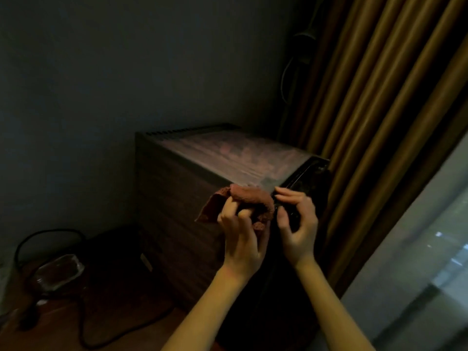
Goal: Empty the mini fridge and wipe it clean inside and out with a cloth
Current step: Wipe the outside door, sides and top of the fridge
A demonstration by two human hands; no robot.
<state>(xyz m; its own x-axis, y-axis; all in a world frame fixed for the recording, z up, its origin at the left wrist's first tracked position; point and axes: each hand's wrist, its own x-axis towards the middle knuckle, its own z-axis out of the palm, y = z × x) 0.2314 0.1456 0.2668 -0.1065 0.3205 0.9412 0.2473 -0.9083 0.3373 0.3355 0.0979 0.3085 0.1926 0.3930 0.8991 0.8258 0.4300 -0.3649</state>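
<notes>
Wall [101,72] fills the back and left of the view, and a curtain [379,97] hangs down the right with a window [417,249] beside it. It's very dim, so detail is limited.

The mini fridge [177,198] sits in the corner against the wall, just beside the curtain. We see its top, its left side panel and the dark door [304,173] facing right. The door looks closed, though we can't confirm that in this light. The interior isn't visible, so we can't tell if it's emptied.

On the floor [114,312] to the left are a looping black cable [83,325] and a clear bag [58,272] with something brown in it, both well apart from the fridge.

Our left hand [240,234] holds the cloth [249,196], fingers curled into the bunched fabric. The cloth is reddish-brown. It rests on the near top corner of the fridge, and one flap hangs over the side panel.

Our right hand [297,224] is just beside it at the door's top edge, with the fingers curled and the fingertips at the edge. We can't tell whether it grips the edge or only touches it.

We judge this to be the outside wipe, at the top front corner next to the door seam.

The next move needs flat cloth pressure along the top edge. If the right hand is going for the door, it needs a firm pull at that edge while the cloth stays clear of the seam. The bunched cloth would cover more if spread out.
</notes>
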